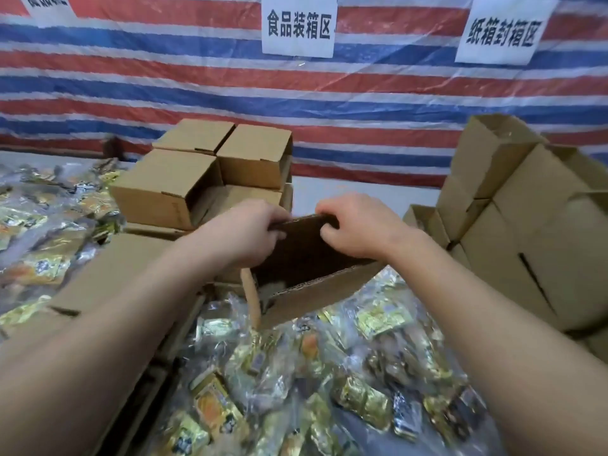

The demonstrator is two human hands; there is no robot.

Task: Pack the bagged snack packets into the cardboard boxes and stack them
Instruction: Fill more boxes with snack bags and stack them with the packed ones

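Both hands — left hand [255, 230], right hand [353, 225] — grip the far wall of an open cardboard box [306, 274] tilted above loose snack packets [296, 373]. Closed boxes [197, 169] sit stacked behind it — many packets remain unpacked.

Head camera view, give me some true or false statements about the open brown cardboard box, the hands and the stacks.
1. Both hands, left hand and right hand, grip the far edge of the open brown cardboard box. True.
2. The box is sealed shut. False: its top is open.
3. Shiny bagged snack packets lie below the box. True.
4. The stacked closed cardboard boxes sit on the right. False: they stand left of the hands.
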